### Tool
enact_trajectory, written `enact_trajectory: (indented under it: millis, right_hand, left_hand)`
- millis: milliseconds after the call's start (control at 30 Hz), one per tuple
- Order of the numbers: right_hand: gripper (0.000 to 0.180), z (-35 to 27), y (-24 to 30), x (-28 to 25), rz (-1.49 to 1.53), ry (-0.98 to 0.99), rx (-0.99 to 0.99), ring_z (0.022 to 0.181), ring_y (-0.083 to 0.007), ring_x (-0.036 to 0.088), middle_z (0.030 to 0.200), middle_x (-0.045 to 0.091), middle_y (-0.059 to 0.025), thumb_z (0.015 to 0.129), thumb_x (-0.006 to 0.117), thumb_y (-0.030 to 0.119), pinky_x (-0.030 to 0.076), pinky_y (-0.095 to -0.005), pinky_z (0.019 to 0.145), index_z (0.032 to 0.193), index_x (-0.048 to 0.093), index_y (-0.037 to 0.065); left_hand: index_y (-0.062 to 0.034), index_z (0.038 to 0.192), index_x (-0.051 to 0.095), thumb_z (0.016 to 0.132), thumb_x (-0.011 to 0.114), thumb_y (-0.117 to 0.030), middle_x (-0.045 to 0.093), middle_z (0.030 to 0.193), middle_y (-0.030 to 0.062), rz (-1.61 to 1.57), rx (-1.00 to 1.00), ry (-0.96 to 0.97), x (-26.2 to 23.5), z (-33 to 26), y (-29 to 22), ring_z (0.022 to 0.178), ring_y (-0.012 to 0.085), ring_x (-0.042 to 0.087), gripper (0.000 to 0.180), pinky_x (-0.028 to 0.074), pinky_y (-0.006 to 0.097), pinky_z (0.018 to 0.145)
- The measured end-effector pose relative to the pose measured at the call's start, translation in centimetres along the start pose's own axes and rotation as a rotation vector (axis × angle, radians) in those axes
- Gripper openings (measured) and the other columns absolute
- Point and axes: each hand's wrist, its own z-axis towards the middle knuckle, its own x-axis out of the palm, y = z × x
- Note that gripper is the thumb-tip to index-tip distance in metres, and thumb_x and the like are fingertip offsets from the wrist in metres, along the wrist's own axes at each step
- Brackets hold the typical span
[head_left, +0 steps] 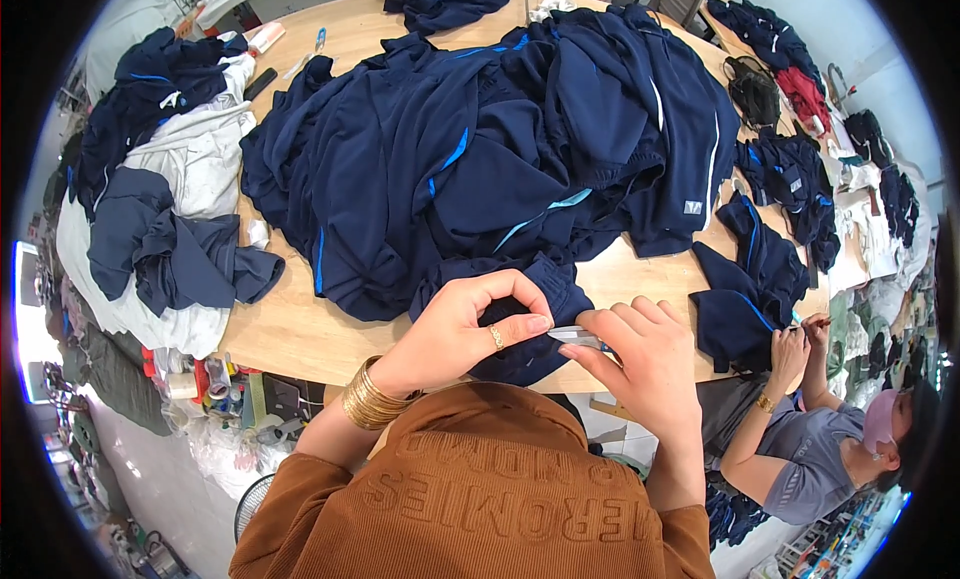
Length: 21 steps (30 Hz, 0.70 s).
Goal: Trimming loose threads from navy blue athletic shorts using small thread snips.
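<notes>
Close in front of my body, my left hand (480, 324) is closed in a pinch, thumb and forefinger meeting at their tips. What they hold, perhaps a thread end or a fabric edge, is too small to make out. My right hand (645, 354) is wrapped round a pair of small thread snips (573, 335), whose metal blades point left at my left fingertips. Beneath both hands lies a navy garment with a gathered waistband (553, 281), partly covered by them. It hangs toward my lap over the table's near edge.
A big heap of navy garments (390, 179) with blue and white piping fills the wooden table (300, 337). White cloth (200, 144) and dark clothes (170, 239) lie at left. At right, a masked co-worker (800, 449) handles another navy garment (740, 319).
</notes>
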Motion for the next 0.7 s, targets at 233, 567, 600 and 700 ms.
enact_trajectory:
  millis: [233,567,600,700]
  right_hand:
    - [0.022,-0.1,0.0,0.0,0.011,-0.029,0.024,0.06,-0.018,0.047,0.063,0.049,0.0003,0.072,0.069,0.03,0.035,-0.0309,0.057,0.079,0.059,0.011]
    - [0.032,-0.3,1.3,1.8,0.469,-0.302,0.215,0.049,-0.0071,0.035,0.062,0.045,0.0013,0.062,0.077,0.006,0.025,-0.0218,0.045,0.091,0.064,0.008]
    - [0.031,-0.4,1.5,2.2,0.489,-0.344,0.17,0.049,-0.0071,0.035,0.061,0.044,0.0012,0.062,0.077,0.005,0.025,-0.0217,0.044,0.09,0.065,0.008]
    - [0.028,-0.1,1.8,3.0,0.518,-0.4,0.106,0.047,-0.0071,0.034,0.056,0.042,0.0016,0.063,0.076,0.002,0.024,-0.0213,0.043,0.088,0.067,0.009]
  left_hand:
    - [0.0013,0.093,0.059,0.085,0.062,-0.012,0.059,0.087,0.0,-0.117,-0.03,-0.047,-0.1,0.1,0.4,0.082,0.0048,0.051,0.016,0.043,0.02,0.075]
    - [-0.0001,0.109,0.05,0.076,0.066,-0.001,0.054,0.104,0.0044,-0.351,-0.017,-0.015,0.0,0.1,0.2,0.097,0.0099,0.052,0.036,0.043,0.024,0.086]
    - [-0.0005,0.109,0.05,0.076,0.067,0.0,0.053,0.105,0.0045,-0.386,-0.048,-0.017,0.1,0.1,0.2,0.098,0.0102,0.052,0.037,0.044,0.024,0.086]
    - [-0.0016,0.109,0.048,0.077,0.066,0.0,0.055,0.104,0.0055,-0.428,-0.054,-0.009,0.1,0.1,0.4,0.095,0.0104,0.054,0.038,0.045,0.024,0.084]
